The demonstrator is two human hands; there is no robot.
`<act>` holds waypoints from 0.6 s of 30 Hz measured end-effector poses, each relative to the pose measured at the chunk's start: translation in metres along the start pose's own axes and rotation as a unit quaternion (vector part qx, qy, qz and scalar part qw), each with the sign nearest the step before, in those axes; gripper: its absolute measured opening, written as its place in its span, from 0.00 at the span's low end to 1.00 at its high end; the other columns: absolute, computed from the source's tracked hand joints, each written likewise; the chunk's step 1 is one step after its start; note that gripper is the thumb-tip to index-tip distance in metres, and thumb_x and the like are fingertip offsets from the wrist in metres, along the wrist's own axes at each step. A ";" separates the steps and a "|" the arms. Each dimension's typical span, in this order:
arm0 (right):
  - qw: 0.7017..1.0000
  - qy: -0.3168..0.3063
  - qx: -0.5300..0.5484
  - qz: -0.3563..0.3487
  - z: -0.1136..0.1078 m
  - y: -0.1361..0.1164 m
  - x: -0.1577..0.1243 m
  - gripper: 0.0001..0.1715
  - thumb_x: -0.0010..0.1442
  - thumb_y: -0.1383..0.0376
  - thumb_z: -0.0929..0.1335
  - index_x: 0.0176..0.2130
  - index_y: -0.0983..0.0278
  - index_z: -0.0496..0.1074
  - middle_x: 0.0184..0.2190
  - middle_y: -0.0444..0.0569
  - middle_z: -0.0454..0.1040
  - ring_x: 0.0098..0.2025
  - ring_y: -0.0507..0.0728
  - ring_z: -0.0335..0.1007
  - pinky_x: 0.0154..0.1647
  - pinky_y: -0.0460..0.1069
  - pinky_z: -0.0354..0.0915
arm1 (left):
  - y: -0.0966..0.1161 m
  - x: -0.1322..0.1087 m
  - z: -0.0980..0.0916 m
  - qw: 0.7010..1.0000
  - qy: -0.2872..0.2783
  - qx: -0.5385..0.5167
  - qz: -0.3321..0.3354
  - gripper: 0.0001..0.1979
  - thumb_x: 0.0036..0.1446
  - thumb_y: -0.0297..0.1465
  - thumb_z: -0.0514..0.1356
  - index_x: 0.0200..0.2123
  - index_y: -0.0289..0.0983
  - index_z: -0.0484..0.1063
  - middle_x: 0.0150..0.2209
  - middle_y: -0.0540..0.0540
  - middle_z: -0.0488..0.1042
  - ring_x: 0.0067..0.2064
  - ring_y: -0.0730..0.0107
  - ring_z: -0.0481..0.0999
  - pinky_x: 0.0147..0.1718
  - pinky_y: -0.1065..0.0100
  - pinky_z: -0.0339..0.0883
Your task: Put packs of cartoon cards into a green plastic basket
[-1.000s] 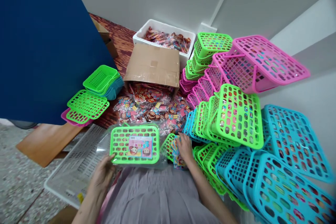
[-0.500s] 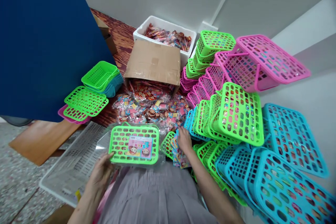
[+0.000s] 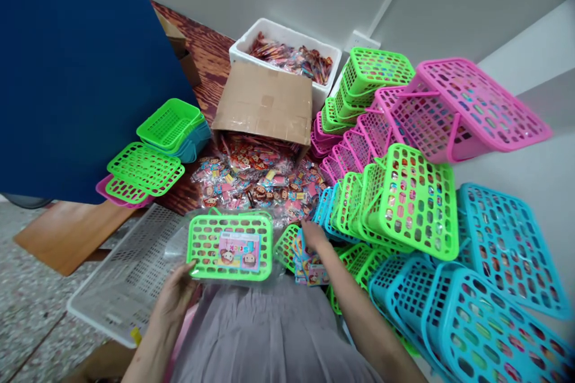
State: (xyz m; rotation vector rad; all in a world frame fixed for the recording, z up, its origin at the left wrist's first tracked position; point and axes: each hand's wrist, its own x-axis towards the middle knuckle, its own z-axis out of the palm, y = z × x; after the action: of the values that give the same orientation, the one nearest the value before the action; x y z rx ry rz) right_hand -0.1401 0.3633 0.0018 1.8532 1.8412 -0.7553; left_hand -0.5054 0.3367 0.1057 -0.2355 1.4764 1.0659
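Note:
A green plastic basket (image 3: 211,245) wrapped in clear film lies across my lap, with a cartoon sticker pack (image 3: 239,250) showing inside it. My left hand (image 3: 176,295) grips the basket's lower left corner. To the right, my right hand (image 3: 313,236) rests fingers down on a small stack of sticker packs (image 3: 309,268) beside a small green basket (image 3: 286,245). Its fingers look curled on the packs. A heap of loose sticker packs (image 3: 260,182) spills from a tipped cardboard box (image 3: 264,102) ahead.
Stacks of green (image 3: 415,200), pink (image 3: 453,108) and blue baskets (image 3: 485,311) crowd the right side. Green and pink lids (image 3: 144,170) and nested trays (image 3: 173,125) lie left. A white crate (image 3: 130,275) sits at lower left, a white foam box (image 3: 287,51) of packets behind, a blue panel (image 3: 76,66) at left.
My right hand has drawn the sticker pack stack slightly toward me and to the right. The wrapped green basket and my left hand have barely shifted.

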 end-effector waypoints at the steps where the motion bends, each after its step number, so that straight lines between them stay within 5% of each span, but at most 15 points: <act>1: 1.000 0.002 0.004 -0.004 0.002 -0.002 -0.006 0.39 0.58 0.75 0.70 0.66 0.71 0.57 0.53 0.62 0.71 0.55 0.66 0.68 0.54 0.59 0.65 | 0.000 0.001 0.001 1.000 0.001 0.000 -0.001 0.19 0.48 0.15 0.57 0.43 0.32 0.77 0.29 0.45 0.80 0.30 0.63 0.81 0.30 0.68 0.79; 7: 0.997 0.024 0.070 0.005 0.013 -0.007 -0.026 0.47 0.50 0.83 0.65 0.67 0.72 0.56 0.52 0.65 0.70 0.56 0.67 0.66 0.56 0.56 0.62 | 0.003 0.011 0.006 1.000 -0.014 -0.005 0.012 0.14 0.46 0.14 0.57 0.35 0.32 0.76 0.28 0.45 0.79 0.27 0.68 0.79 0.27 0.73 0.77; 12: 0.979 0.072 0.190 0.016 0.014 -0.003 -0.028 0.42 0.49 0.81 0.64 0.64 0.74 0.63 0.53 0.68 0.69 0.58 0.70 0.63 0.61 0.61 0.58 | 0.001 0.028 0.005 0.998 -0.046 0.001 0.050 0.09 0.46 0.13 0.58 0.27 0.29 0.74 0.28 0.44 0.79 0.27 0.68 0.79 0.29 0.72 0.77; 15: 0.946 0.125 0.300 0.021 0.009 -0.006 -0.027 0.33 0.56 0.76 0.62 0.61 0.73 0.67 0.56 0.68 0.68 0.61 0.69 0.60 0.65 0.63 0.52 | -0.001 0.036 0.004 0.995 -0.073 0.018 0.067 0.08 0.45 0.14 0.60 0.28 0.28 0.75 0.28 0.43 0.79 0.27 0.67 0.78 0.27 0.71 0.77; 18: 0.889 0.130 0.439 0.000 -0.003 -0.020 -0.031 0.27 0.65 0.63 0.60 0.60 0.69 0.67 0.57 0.63 0.69 0.60 0.66 0.63 0.62 0.61 0.59 | -0.004 0.040 0.006 0.995 -0.086 0.003 0.056 0.08 0.41 0.14 0.64 0.26 0.30 0.73 0.26 0.45 0.78 0.26 0.68 0.78 0.27 0.72 0.75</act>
State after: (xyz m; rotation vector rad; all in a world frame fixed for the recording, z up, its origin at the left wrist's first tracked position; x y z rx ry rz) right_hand -0.1588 0.3421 0.0256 2.5884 1.7863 -1.6020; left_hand -0.5079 0.3555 0.0702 -0.0548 1.3490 1.1439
